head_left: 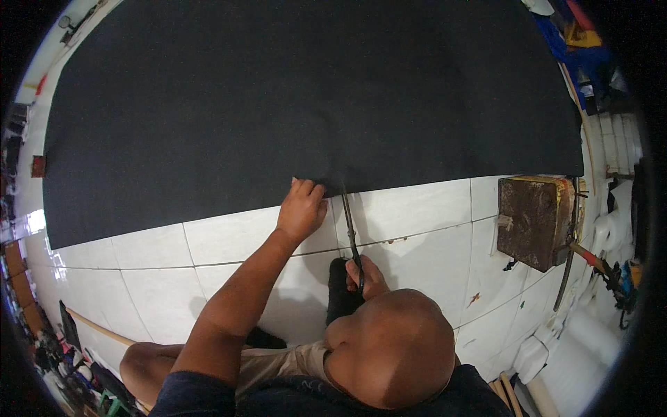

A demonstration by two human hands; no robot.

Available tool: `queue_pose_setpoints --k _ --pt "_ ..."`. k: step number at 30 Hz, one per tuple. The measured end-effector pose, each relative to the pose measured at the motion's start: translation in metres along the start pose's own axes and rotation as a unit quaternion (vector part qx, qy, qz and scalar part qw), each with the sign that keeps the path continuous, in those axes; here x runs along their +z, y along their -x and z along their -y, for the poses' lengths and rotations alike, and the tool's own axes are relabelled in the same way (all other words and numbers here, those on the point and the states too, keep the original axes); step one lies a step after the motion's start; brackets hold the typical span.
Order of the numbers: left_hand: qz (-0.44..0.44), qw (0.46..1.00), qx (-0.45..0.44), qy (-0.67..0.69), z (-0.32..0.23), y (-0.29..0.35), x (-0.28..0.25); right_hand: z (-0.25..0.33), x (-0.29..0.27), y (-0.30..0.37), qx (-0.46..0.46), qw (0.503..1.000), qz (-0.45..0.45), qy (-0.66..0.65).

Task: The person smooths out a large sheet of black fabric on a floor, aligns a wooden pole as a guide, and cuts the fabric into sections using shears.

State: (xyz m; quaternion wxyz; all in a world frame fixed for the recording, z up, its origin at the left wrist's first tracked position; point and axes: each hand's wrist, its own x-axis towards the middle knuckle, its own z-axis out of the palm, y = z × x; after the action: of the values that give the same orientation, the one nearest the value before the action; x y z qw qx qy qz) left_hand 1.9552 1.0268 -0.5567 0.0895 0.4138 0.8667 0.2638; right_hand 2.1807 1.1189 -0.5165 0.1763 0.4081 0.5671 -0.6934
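A large black sheet lies spread over the white tiled floor, its near edge running across in front of me. At that edge my left hand has its fingers bent over the sheet, with the thumb at the border, pinching it. To its right, my right hand is closed round the handles of a pair of long dark scissors. The blades point away from me and their tips meet the sheet's edge, just right of my left fingers. Part of my right hand is hidden behind my bent knee.
A brown worn block stands on the tiles at the right, by the sheet's corner. Beyond it lie a tool with a red handle and white rolls. A small brown piece sits at the sheet's left edge.
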Motion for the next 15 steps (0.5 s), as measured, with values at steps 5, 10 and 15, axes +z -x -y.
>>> queue_pose_setpoints --k 5,10,15 --pt "-0.011 1.0 0.0 0.02 0.002 0.0 0.005 -0.001 0.021 -0.01 -0.004 1.0 -0.011 -0.018" --pt "-0.025 0.999 -0.001 0.03 0.003 0.001 0.011 -0.012 0.028 -0.018 0.0 1.0 -0.002 -0.005" --pt "-0.038 0.999 0.01 0.03 0.004 0.004 0.008 0.008 0.037 -0.02 0.004 0.999 -0.022 0.025"
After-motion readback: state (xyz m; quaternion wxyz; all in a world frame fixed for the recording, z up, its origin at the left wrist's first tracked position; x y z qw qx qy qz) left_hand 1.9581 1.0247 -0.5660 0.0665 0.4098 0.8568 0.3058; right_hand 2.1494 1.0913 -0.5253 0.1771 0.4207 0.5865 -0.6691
